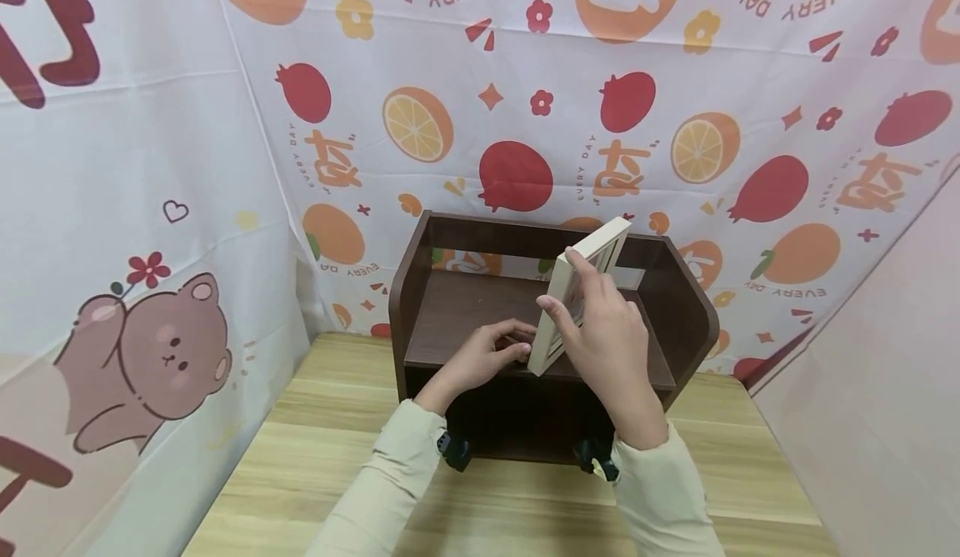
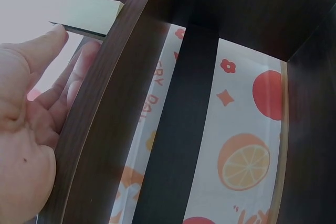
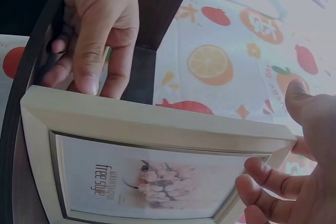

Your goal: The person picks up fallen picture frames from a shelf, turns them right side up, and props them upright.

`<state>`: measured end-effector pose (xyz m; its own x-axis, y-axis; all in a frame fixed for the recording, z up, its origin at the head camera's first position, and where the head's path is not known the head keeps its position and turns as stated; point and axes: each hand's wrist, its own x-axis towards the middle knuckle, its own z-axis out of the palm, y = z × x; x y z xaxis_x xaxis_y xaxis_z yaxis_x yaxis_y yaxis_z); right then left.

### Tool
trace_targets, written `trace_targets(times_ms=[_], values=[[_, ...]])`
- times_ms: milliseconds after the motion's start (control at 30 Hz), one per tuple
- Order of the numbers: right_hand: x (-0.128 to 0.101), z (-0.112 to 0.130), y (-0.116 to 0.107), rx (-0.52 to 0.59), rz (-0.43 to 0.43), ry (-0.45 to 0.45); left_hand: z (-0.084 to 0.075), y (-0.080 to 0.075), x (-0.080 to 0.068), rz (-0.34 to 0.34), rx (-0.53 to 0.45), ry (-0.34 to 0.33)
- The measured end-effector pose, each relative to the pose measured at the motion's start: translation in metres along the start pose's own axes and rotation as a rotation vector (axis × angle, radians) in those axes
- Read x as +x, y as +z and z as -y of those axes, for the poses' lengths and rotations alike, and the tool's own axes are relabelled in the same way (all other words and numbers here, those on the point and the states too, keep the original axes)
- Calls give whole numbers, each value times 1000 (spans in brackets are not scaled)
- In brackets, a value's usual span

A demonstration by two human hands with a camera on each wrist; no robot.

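My right hand [image 1: 611, 336] holds a cream picture frame [image 1: 551, 311] by its upper part, the thumb near one side and fingers over the front. The frame stands tilted above the top of a dark brown desk shelf [image 1: 457, 315], its lower end by the shelf's front edge. In the right wrist view, its print [image 3: 152, 179] shows pink blossoms or berries and "free style" lettering. My left hand [image 1: 483, 357] is at the frame's lower end, fingers loosely bent, with the thumb and fingertips at its edge. Part of those fingers is hidden behind the shelf board in the left wrist view.
The shelf stands on a light wood-grain table [image 1: 322, 424], with raised side panels [image 1: 693, 307] and a back rail [image 1: 510, 234]. Beneath its top board is a dark compartment [image 1: 525, 415]. A fruit-patterned cloth [image 1: 465, 65] hangs behind; a bear-print cloth [image 1: 172, 348] hangs at left.
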<state>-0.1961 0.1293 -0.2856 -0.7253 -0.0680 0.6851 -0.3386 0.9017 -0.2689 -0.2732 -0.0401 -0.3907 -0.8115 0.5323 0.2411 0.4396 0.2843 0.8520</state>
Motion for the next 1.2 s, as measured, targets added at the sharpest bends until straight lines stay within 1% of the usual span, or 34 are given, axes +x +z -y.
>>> trace_targets(times_ms=[133,333,633,767,1033,1200], values=[[0,0,3,4,-48,-12,0,1,1,-4,17,6],[0,-2,10,21,-93,-8,-3,3,-1,-20,40,7],[1,-7,17,22,-155,-21,-5,6,-5,-26,73,-54],[2,-9,16,35,-149,-18,-8,8,-7,-37,96,-67],[1,-18,12,58,-121,-47,-12,17,-6,-35,88,-83],[2,-23,9,85,-94,-42,-15,21,-4,-58,94,-90]])
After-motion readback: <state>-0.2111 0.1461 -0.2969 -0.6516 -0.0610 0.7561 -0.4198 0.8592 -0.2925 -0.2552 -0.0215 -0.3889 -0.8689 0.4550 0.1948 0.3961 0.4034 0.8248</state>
